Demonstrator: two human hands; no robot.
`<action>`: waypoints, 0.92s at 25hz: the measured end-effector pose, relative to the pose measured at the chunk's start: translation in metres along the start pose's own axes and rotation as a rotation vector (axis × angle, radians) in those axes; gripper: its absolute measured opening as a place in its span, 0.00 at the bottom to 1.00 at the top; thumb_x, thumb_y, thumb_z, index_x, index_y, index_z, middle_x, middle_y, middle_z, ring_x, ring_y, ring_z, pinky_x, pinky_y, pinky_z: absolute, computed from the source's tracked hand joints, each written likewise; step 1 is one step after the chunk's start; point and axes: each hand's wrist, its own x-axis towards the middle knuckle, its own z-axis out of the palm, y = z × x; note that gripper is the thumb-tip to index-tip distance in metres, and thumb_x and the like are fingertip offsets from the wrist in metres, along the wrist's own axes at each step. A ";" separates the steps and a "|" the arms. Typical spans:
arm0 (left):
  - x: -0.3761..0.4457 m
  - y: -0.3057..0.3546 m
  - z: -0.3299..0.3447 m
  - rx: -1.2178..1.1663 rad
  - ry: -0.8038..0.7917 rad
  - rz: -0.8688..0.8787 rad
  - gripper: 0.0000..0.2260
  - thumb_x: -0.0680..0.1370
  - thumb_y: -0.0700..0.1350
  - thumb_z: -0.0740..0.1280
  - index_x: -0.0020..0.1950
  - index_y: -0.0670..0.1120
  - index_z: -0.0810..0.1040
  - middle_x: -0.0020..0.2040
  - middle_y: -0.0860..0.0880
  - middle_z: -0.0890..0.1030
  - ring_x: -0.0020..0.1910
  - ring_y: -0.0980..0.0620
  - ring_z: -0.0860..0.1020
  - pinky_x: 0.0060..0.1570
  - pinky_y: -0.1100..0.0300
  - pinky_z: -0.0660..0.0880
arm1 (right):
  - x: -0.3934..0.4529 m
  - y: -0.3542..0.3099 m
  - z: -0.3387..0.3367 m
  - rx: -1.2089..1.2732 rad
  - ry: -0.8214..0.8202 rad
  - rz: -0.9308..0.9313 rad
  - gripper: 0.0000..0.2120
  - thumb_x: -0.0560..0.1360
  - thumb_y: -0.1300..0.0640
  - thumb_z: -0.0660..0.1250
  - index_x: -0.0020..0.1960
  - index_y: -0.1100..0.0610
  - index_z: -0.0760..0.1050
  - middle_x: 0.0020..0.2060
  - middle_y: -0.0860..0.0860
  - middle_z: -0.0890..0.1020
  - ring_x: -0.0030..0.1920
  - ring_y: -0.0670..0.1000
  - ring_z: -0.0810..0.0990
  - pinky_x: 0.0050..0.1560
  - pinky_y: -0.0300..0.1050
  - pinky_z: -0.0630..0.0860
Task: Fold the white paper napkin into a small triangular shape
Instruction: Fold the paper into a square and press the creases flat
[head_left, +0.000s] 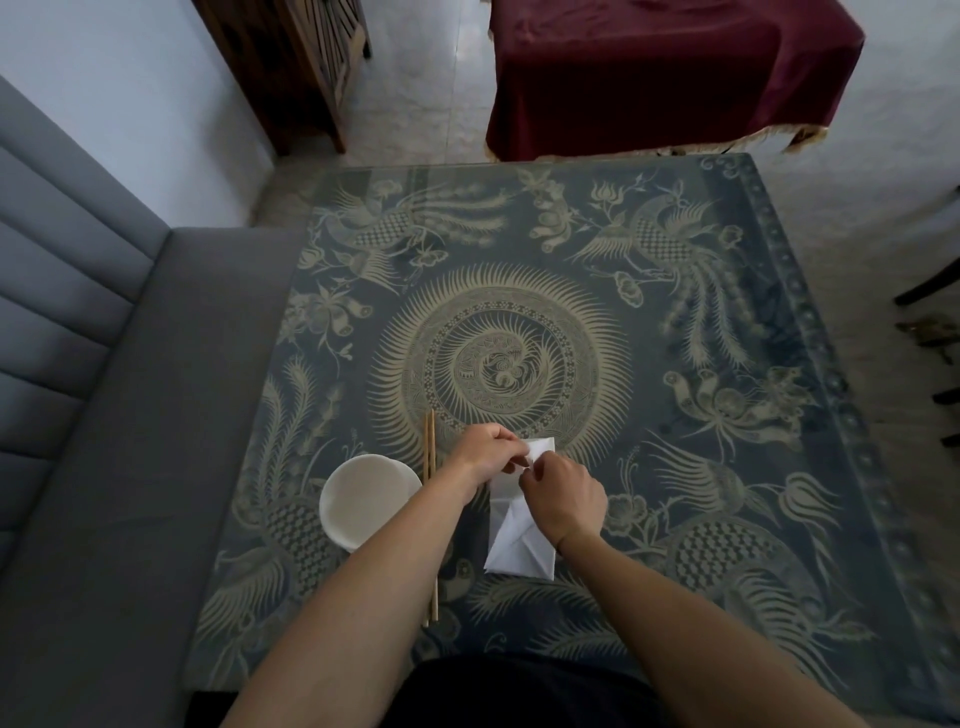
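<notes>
Head view: the white paper napkin lies on the patterned tabletop near its front edge, partly folded – its middle is hidden under the right hand, and the exact fold there is hard to make out. The left hand pinches the napkin's far end, and the right hand's fingers are closed on the same raised flap. No writing is readable. A white bowl and chopsticks sit just left – the left forearm crosses over the chopsticks
</notes>
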 end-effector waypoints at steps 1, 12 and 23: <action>0.000 -0.001 0.000 -0.008 -0.006 0.022 0.08 0.76 0.44 0.71 0.48 0.39 0.82 0.42 0.45 0.86 0.45 0.47 0.84 0.55 0.47 0.80 | 0.001 0.001 -0.001 0.005 0.002 0.012 0.10 0.76 0.50 0.60 0.39 0.54 0.73 0.38 0.50 0.80 0.37 0.54 0.77 0.40 0.49 0.73; -0.011 -0.061 0.011 1.204 0.020 0.525 0.30 0.74 0.57 0.68 0.73 0.52 0.62 0.76 0.50 0.61 0.75 0.46 0.56 0.70 0.44 0.58 | 0.007 0.043 -0.017 0.084 -0.037 0.095 0.09 0.70 0.54 0.61 0.33 0.56 0.69 0.29 0.50 0.76 0.31 0.54 0.75 0.30 0.45 0.66; -0.018 -0.065 0.007 1.319 0.074 0.512 0.33 0.75 0.64 0.66 0.75 0.53 0.61 0.78 0.47 0.58 0.77 0.44 0.51 0.74 0.44 0.50 | 0.034 0.077 -0.039 -0.004 -0.039 0.143 0.10 0.73 0.55 0.60 0.33 0.54 0.69 0.32 0.51 0.75 0.33 0.55 0.75 0.35 0.46 0.69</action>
